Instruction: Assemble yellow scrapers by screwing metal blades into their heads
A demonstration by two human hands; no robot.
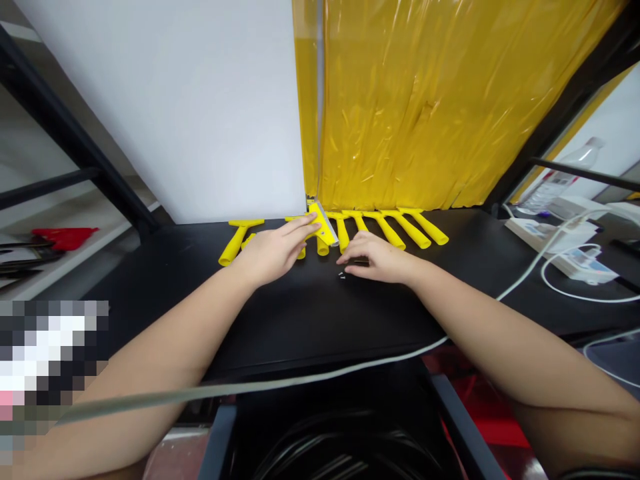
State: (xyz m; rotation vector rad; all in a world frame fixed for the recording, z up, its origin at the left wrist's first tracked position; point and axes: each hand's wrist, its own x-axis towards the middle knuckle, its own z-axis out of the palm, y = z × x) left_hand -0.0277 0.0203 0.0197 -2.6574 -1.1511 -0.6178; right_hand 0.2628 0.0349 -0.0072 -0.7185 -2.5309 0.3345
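Note:
My left hand (267,255) is closed on a yellow scraper (324,225) with a metal strip along its edge, holding it above the black tabletop. Most of that scraper's handle is hidden behind my fingers. My right hand (377,259) is just to the right, its thumb and fingers curved but apart. Tiny screws (342,275) lie on the table by its fingertips. Behind both hands runs a row of yellow scraper handles (417,232), several of them to the right. Another yellow handle (235,243) lies to the left of my left hand.
A white panel (200,113) and yellow plastic sheeting (425,100) stand along the table's back. At right are white power strips (575,257) and a clear bottle (565,177). A white cable (325,377) crosses in front of the black table (300,320).

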